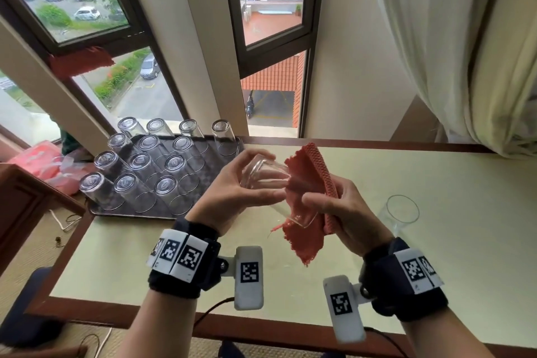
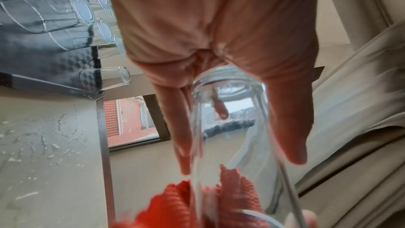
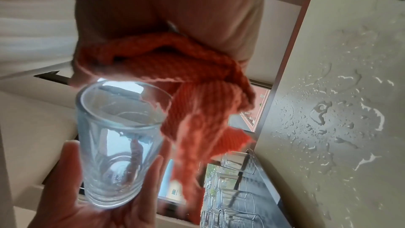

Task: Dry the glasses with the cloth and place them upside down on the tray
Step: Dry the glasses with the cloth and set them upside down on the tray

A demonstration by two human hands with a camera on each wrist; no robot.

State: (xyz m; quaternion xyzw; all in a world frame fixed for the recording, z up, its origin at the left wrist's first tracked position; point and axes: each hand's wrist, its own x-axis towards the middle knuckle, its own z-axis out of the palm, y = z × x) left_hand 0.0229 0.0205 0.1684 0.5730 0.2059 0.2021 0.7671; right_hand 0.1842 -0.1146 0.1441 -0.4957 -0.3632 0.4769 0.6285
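Glass tumbler [image 1: 271, 183] gripped by left hand [image 1: 229, 197] fingers — right hand [image 1: 345, 212] fingers clutch orange cloth [image 1: 308, 183].

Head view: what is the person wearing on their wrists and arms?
Both forearms are bare, no sleeves. Each wrist carries a black band with white square plates printed with black-and-white coded markers. A white camera block, also marked, is bracketed to the inner side of each band. A thin dark cable trails from the left one.

— How do the 2 hands sit?
— The left hand [image 1: 229, 195] curls its fingers around the glass [image 1: 270, 183]'s base, forearm raised; the right hand [image 1: 345, 212] grips the red cloth [image 1: 305, 180] just beside it.
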